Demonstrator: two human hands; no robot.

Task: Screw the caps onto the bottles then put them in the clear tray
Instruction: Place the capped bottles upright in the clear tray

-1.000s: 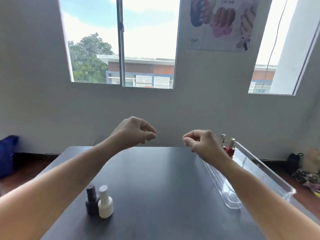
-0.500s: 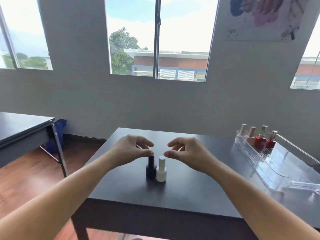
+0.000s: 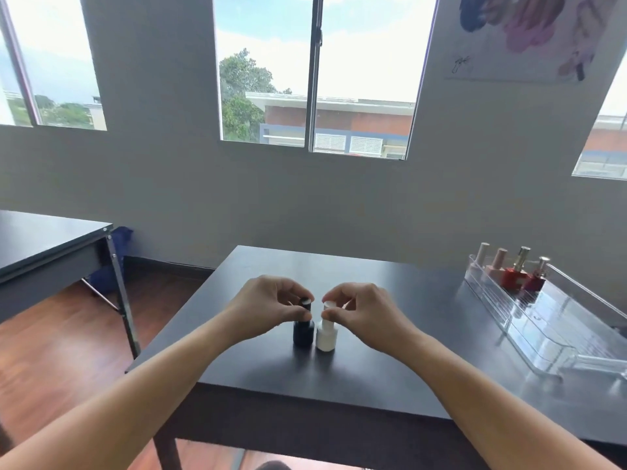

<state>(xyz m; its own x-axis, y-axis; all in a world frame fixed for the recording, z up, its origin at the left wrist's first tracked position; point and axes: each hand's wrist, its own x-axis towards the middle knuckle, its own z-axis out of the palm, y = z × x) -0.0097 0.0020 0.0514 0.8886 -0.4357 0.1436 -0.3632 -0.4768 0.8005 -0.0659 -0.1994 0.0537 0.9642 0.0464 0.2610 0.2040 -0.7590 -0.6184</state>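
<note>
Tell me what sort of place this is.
Probably a nail salon or training room: a nail-art poster, polish bottles in a clear tray, and a black bottle and white bottle on the table.

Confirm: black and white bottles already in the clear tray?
No, black bottle and white bottle stand on the table, left of the clear tray.
</note>
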